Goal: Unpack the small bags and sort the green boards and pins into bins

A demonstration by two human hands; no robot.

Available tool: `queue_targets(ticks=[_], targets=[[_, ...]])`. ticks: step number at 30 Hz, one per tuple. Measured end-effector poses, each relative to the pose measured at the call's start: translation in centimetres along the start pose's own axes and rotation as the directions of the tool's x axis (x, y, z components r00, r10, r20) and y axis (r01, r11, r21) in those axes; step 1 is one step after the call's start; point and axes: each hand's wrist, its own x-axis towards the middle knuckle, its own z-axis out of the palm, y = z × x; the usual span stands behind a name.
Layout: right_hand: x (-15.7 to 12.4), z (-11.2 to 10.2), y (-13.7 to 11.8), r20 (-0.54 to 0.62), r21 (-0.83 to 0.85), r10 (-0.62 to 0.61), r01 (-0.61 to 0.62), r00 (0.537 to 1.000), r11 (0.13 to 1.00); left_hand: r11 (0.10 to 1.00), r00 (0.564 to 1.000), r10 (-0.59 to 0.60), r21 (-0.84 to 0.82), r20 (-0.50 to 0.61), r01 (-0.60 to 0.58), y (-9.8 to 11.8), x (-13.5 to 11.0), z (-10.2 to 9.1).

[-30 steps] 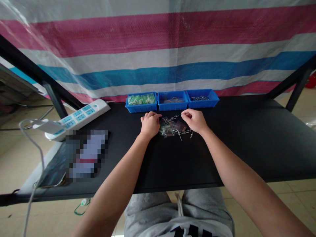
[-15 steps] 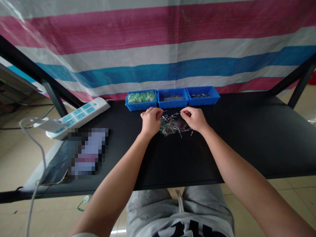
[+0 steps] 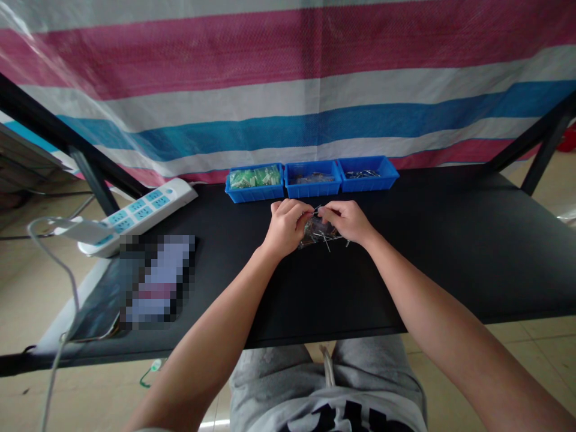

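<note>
My left hand point(image 3: 287, 225) is closed in a pinch, its fingertips on a thin silver metal pin point(image 3: 315, 210). Close against it, my right hand point(image 3: 348, 219) also pinches at the pin; whether it has a separate small piece is too fine to tell. Below the fingers lies a pile of small clear plastic bags point(image 3: 320, 231) on the black table point(image 3: 324, 294). Loose metal pins point(image 3: 327, 243), resembling blind rivets, lie over the bags. My hands cover part of the pile.
Behind my hands stand three blue bins: the left bin point(image 3: 254, 195) holds green packets, the middle bin point(image 3: 312, 191) clear bags, the right bin point(image 3: 371, 183) metal pins. A white power strip point(image 3: 144, 210) and a blurred flat object point(image 3: 164, 279) lie at left. A striped sheet point(image 3: 315, 54) hangs behind.
My hands were apart on either side of the pile; they have come together above it, fingertips meeting at the thin metal pin. The view has shifted slightly.
</note>
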Motion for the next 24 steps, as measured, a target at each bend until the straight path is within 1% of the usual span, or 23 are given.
queue_targets(ticks=[3, 7, 9, 12, 17, 21, 24], targets=[[0.1, 0.01, 0.07, -0.02, 0.047, 0.008, -0.007, 1.0, 0.999, 1.0, 1.0, -0.021, -0.001, 0.001, 0.021, 0.08, -0.02, 0.05], [0.13, -0.1, 0.05, -0.066, 0.086, -0.001, 0.006, 0.998, 0.996, 0.989, 0.992, -0.124, -0.081, -0.016, 0.122, 0.14, 0.12, 0.17], [0.13, -0.11, -0.03, -0.072, 0.109, -0.001, 0.008, 0.997, 0.994, 0.979, 0.987, -0.163, -0.12, 0.01, 0.163, 0.14, 0.24, 0.21], [0.15, -0.04, -0.07, -0.063, 0.138, 0.001, 0.008, 0.998, 0.99, 0.977, 0.984, -0.17, -0.123, 0.056, 0.176, 0.13, 0.35, 0.21], [0.2, 0.05, 0.16, -0.048, 0.18, 0.026, -0.017, 0.999, 0.984, 0.979, 0.984, -0.171, -0.1, 0.054, 0.176, -0.05, 0.31, 0.27], [0.2, 0.06, 0.32, -0.053, 0.138, 0.047, -0.039, 0.997, 0.99, 0.981, 0.983, -0.175, -0.08, 0.056, 0.179, -0.17, 0.29, 0.34], [0.22, -0.01, 0.36, -0.03, 0.096, 0.059, -0.056, 0.998, 0.994, 0.981, 0.982, -0.175, -0.077, 0.07, 0.18, -0.08, 0.31, 0.3]])
